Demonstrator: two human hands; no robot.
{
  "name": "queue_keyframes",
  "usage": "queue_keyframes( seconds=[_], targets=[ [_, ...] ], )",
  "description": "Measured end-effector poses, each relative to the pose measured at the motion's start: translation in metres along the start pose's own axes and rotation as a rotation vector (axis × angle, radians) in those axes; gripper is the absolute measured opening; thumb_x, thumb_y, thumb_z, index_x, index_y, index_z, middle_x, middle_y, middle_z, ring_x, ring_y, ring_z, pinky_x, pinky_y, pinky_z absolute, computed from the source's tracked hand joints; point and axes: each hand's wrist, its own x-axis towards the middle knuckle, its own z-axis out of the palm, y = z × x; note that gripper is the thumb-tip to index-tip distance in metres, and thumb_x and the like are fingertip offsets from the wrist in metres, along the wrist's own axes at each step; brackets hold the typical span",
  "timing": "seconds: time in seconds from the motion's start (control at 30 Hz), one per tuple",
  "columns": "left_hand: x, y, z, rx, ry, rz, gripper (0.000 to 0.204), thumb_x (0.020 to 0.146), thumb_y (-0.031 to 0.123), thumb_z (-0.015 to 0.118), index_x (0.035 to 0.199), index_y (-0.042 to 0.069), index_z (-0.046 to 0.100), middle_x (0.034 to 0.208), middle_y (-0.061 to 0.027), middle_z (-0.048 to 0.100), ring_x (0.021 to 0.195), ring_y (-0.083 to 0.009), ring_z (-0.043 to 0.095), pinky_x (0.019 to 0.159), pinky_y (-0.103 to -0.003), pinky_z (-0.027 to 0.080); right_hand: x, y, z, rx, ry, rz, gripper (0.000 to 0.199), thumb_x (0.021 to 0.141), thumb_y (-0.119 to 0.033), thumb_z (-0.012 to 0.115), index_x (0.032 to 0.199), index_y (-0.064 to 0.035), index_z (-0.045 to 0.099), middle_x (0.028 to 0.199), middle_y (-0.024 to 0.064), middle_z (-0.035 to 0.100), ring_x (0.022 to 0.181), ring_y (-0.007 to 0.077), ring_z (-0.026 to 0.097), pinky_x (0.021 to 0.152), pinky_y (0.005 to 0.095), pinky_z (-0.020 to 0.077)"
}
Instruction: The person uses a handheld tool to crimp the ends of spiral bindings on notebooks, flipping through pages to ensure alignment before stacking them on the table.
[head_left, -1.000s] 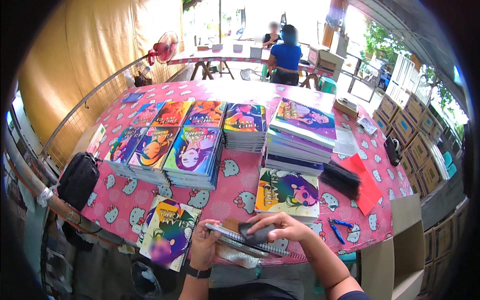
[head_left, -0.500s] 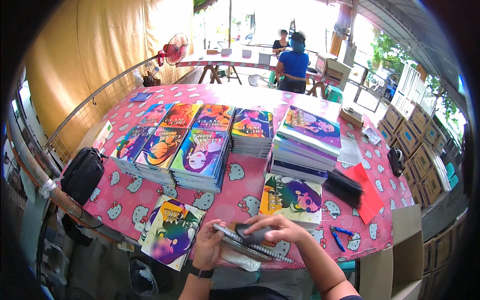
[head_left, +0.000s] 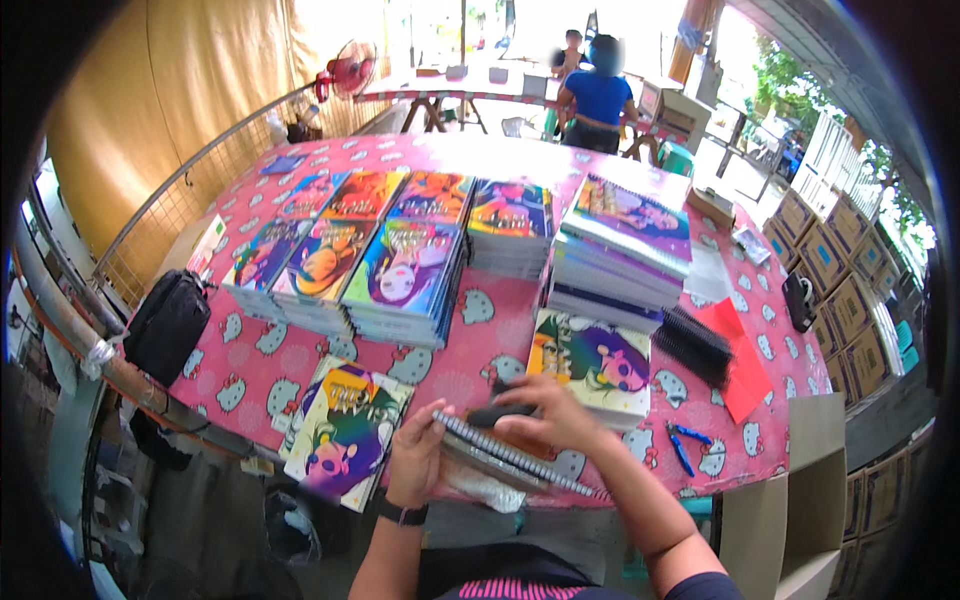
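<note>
My left hand (head_left: 418, 458) grips the left end of a spiral notebook (head_left: 520, 463), which is tilted on edge with its coil upward, near the table's front edge. My right hand (head_left: 555, 415) is closed on a dark rounded object (head_left: 497, 413), blurred, its kind unclear, just beyond the coil. The notebook's cover is mostly hidden from view. To the left lies another notebook (head_left: 345, 440) with a colourful illustrated cover. A short stack of similar notebooks (head_left: 595, 370) is beyond my right hand.
Piled colourful notebooks (head_left: 405, 265) fill the left middle, beside a taller stack (head_left: 620, 255). Black coils (head_left: 695, 345), a red sheet (head_left: 745, 370) and blue-handled pliers (head_left: 683, 447) lie right. An open carton (head_left: 755, 530) stands at the front right corner. Two people are at a far table (head_left: 500, 85).
My right hand and the dark object have moved from over the notebook's coil to its far side. My left hand still holds the notebook. The whole view has shifted slightly.
</note>
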Motion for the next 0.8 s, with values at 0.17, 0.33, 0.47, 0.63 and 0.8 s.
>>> queue_keyframes(
  seconds=[0.17, 0.33, 0.47, 0.63, 0.8],
  targets=[
    [0.011, 0.021, 0.013, 0.37, -0.147, -0.115, 0.029, 0.091, 0.011, 0.061, 0.119, 0.003, 0.06, 0.106, -0.0052, 0.064, 0.1, -0.0142, 0.057, 0.09, -0.027, 0.043, -0.03, 0.03, -0.039, -0.36, 0.487, 0.156, 0.058, 0.07, -0.037, 0.079, 0.117, -0.0085, 0.063, 0.135, 0.022, 0.045, 0.125, 0.0396, 0.04, 0.103, 0.0451, 0.0341],
    [0.016, 0.04, 0.03, 0.727, -0.263, 0.167, 0.018, 0.084, 0.009, 0.068, 0.101, 0.002, 0.066, 0.095, -0.0041, 0.064, 0.092, -0.0127, 0.058, 0.081, -0.027, 0.046, -0.052, 0.018, -0.044, -0.581, 0.315, 0.041, 0.051, 0.072, -0.03, 0.078, 0.114, -0.0071, 0.062, 0.128, 0.0189, 0.052, 0.119, 0.0356, 0.048, 0.096, 0.0434, 0.0409],
    [0.007, 0.044, 0.072, 0.521, -0.302, 0.138, 0.019, 0.077, 0.0, 0.072, 0.096, 0.0, 0.067, 0.092, -0.0061, 0.066, 0.085, -0.0124, 0.063, 0.075, -0.026, 0.051, -0.052, -0.079, -0.029, -0.096, 0.279, -0.064, 0.041, 0.074, -0.019, 0.077, 0.11, -0.0058, 0.063, 0.106, 0.0133, 0.063, 0.1, 0.0281, 0.06, 0.087, 0.0377, 0.0473],
    [-0.001, 0.038, 0.095, 0.362, -0.297, 0.101, 0.016, 0.077, -0.003, 0.072, 0.092, -0.001, 0.065, 0.09, -0.0058, 0.065, 0.084, -0.0105, 0.063, 0.073, -0.024, 0.052, -0.058, -0.085, -0.015, -0.036, 0.414, -0.092, 0.022, 0.079, -0.006, 0.069, 0.1, -0.0015, 0.065, 0.087, 0.0128, 0.064, 0.081, 0.0265, 0.064, 0.07, 0.0329, 0.0511],
    [-0.005, 0.032, 0.092, 0.369, -0.303, 0.126, 0.016, 0.077, -0.003, 0.072, 0.091, 0.0, 0.065, 0.088, -0.005, 0.065, 0.083, -0.0101, 0.063, 0.071, -0.024, 0.052, -0.057, -0.097, -0.015, -0.038, 0.397, -0.095, 0.019, 0.075, -0.01, 0.074, 0.088, -0.0013, 0.063, 0.078, 0.0103, 0.059, 0.074, 0.0255, 0.06, 0.066, 0.0326, 0.0484]
  ],
)
